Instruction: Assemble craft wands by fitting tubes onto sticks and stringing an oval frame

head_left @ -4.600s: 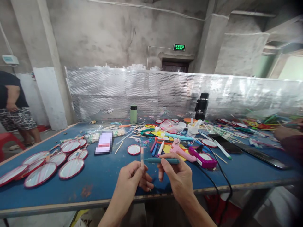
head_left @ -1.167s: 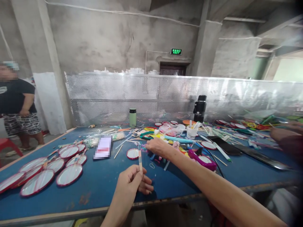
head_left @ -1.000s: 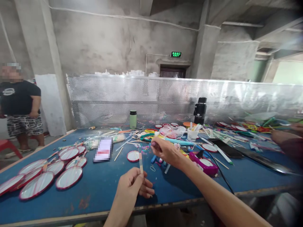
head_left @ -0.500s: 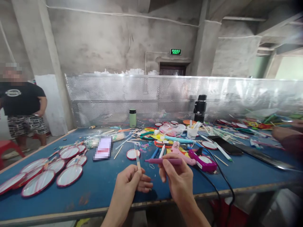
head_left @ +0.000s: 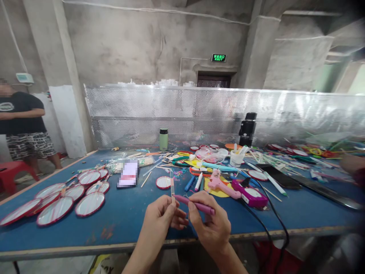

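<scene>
My left hand (head_left: 164,217) pinches the lower end of a flat wooden stick (head_left: 172,184), which stands nearly upright and has a bluish-grey upper part. In my right hand (head_left: 211,220) is a purple marker (head_left: 199,206), gripped like a pen, its tip at the stick just above my left fingertips. Behind the stick lies a small round red-rimmed disc (head_left: 163,182). A pink glue gun (head_left: 222,185) rests beyond my right hand, beside a purple box (head_left: 251,194).
Red-rimmed discs (head_left: 90,204) overlap at the left, near a phone (head_left: 128,174). Bottles (head_left: 163,139), a white cup (head_left: 237,158), pens and sticks crowd the back and right. Black cables hang over the front edge. A person (head_left: 25,118) stands at far left; another person's hand (head_left: 352,163) is at far right.
The marker has turned and its tip has come to the stick, which is now more upright. The view has shifted slightly left. The standing person's arm is now raised across the body.
</scene>
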{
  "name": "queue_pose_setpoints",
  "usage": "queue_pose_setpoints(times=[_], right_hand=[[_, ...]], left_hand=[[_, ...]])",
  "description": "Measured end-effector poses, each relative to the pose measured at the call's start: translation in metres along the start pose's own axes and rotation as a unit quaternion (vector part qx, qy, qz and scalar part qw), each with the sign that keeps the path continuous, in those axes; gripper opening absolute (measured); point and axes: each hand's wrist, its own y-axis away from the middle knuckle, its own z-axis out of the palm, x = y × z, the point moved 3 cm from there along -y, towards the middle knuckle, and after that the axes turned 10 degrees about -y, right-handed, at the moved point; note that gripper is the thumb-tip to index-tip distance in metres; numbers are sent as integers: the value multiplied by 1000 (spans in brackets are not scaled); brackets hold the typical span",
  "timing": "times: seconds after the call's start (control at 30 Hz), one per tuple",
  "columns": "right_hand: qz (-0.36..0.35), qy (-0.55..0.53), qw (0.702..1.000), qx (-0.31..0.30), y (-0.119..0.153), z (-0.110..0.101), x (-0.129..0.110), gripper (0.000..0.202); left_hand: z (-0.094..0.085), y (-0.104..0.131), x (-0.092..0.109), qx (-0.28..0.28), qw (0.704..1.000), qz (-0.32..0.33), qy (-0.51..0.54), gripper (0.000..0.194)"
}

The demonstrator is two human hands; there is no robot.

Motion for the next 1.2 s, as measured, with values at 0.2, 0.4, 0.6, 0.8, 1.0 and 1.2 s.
queue_pose_setpoints(times=[0.2,0.4,0.6,0.8,1.0,1.2], right_hand=[[4,19,1000,-15,2,0,0,15],[-16,32,999,10,0,0,0,16],[-22,42,999,19,-1,-1,-2,16],[-18,22,1000,9,1,0,-1,17],[-19,13,1000,-12,4,1,0,20],[-18,13,1000,-17,2,1,1,20]], left_hand=[[-1,-2,-4,3,1000,9,-6,28],[-2,-3,-5,4,1000,10,1,29],[-2,-1,-2,8,1000,6,1,29],[-2,-1,-2,2,1000,15,0,29],[-2,-3,-5,0,1000,21,-6,28],[-2,-2,-5,-6,1000,20,-4,26]])
